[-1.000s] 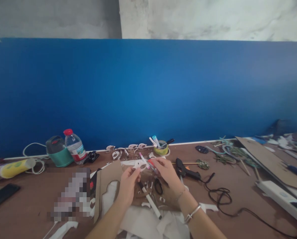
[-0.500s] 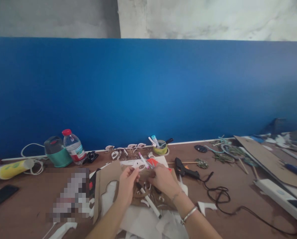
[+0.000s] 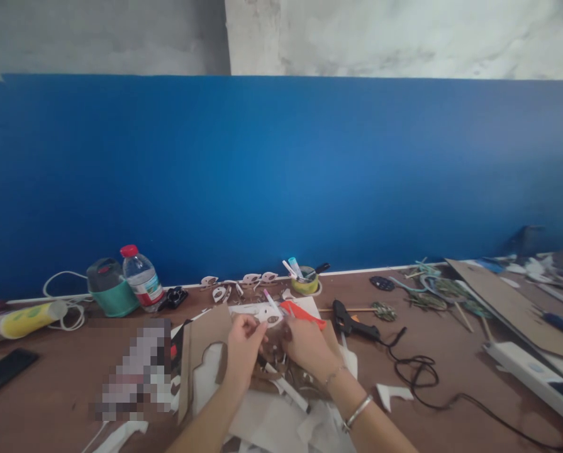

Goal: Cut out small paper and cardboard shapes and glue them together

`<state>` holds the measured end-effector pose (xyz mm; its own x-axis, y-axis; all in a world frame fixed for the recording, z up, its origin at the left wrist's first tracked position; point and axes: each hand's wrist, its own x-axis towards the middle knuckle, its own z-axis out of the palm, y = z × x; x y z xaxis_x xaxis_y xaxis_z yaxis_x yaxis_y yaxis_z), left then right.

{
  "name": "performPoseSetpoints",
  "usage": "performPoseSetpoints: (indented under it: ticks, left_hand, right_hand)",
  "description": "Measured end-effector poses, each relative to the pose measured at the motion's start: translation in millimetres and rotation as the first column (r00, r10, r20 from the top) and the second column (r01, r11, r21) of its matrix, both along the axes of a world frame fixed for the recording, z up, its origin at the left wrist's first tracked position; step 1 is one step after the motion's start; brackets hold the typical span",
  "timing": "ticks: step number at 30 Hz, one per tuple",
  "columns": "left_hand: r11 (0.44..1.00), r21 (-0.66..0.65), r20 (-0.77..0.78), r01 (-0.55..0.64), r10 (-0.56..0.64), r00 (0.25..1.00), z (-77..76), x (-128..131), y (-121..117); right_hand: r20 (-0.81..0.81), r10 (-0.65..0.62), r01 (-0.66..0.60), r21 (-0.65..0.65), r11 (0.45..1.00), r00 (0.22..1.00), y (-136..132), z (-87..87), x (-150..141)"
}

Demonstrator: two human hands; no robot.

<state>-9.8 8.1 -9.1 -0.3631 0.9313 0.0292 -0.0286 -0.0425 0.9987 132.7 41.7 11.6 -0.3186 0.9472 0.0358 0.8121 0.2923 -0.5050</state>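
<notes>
My left hand (image 3: 243, 343) pinches a small white bird-shaped cutout (image 3: 263, 313) with a dark patterned oval on it. At the cutout's right end is my right hand (image 3: 307, 343), its fingers curled together; what they hold, if anything, is hidden. An orange-red piece (image 3: 304, 313) lies just behind the right hand. A pink-and-white pen (image 3: 270, 301) points up behind the cutout. Below the hands, a white marker (image 3: 293, 396) lies among scraps on brown cardboard (image 3: 206, 333) and white paper (image 3: 262, 415).
Similar white cutouts (image 3: 251, 280) stand along the wall. A tape roll (image 3: 304, 286) holds pens. To the right are a black glue gun (image 3: 351, 322) with its cord, and a white power strip (image 3: 531, 374). A water bottle (image 3: 142, 280) and a phone (image 3: 5, 374) are at left.
The cutout has tilted and sits slightly lower between my hands. My right hand has shifted a little, showing more of the orange-red piece. The marker below has moved slightly.
</notes>
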Motion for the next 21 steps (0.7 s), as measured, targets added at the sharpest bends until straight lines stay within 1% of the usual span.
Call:
performPoseSetpoints:
  ticks: [2,4,6,8,11,12,13,16,17,18,19,21]
  left_hand:
    - [0.999,0.035,-0.189,-0.027,0.034,0.981,0.9,-2,-1]
    - [0.997,0.056,-0.379,-0.062,0.078,0.922,3.0,-3,-3]
    - [0.996,0.019,-0.523,-0.082,0.080,0.848,5.0,-4,-6]
    - [0.996,-0.046,-0.618,-0.078,0.033,0.785,5.8,-3,-8]
    - [0.994,-0.093,-0.711,-0.049,-0.032,0.702,4.5,-2,-9]
    - [0.995,-0.094,-0.735,-0.040,-0.042,0.677,3.9,-2,-9]
    - [0.996,-0.089,-0.758,-0.030,-0.048,0.650,3.4,-2,-9]
    - [0.999,-0.042,-0.837,-0.004,-0.033,0.547,3.6,-2,-9]
    - [1.000,-0.024,-0.859,-0.001,-0.020,0.512,4.1,-2,-9]
    - [1.000,-0.006,-0.875,-0.004,-0.004,0.485,4.5,-1,-10]
    - [1.000,0.014,-0.883,-0.007,0.016,0.470,4.7,0,-10]
    - [0.998,0.069,-0.879,0.007,0.058,0.473,4.7,2,-12]
  right_hand:
    - [-0.066,-0.013,0.012,-0.015,1.000,0.998,2,-2.1,1]
    - [-0.165,-0.038,0.033,-0.036,0.999,0.986,6,-3.1,2]
    - [-0.303,-0.066,0.048,-0.066,0.997,0.951,10,-3.5,4]
    - [-0.442,-0.085,0.044,-0.103,0.994,0.893,15,-3.9,5]
    - [-0.560,-0.096,0.007,-0.159,0.987,0.823,19,-4.9,5]
    - [-0.608,-0.109,-0.011,-0.191,0.982,0.787,19,-5.2,4]
    - [-0.666,-0.130,-0.034,-0.227,0.973,0.735,19,-5.3,4]
    - [-0.818,-0.210,-0.110,-0.314,0.943,0.535,18,-5.1,2]
    - [-0.836,-0.225,-0.120,-0.325,0.938,0.501,17,-5.0,2]
    - [-0.835,-0.226,-0.118,-0.324,0.939,0.502,17,-5.0,2]
    - [-0.826,-0.221,-0.109,-0.320,0.941,0.518,17,-5.3,2]
    - [-0.803,-0.209,-0.090,-0.309,0.947,0.559,18,-6.3,1]
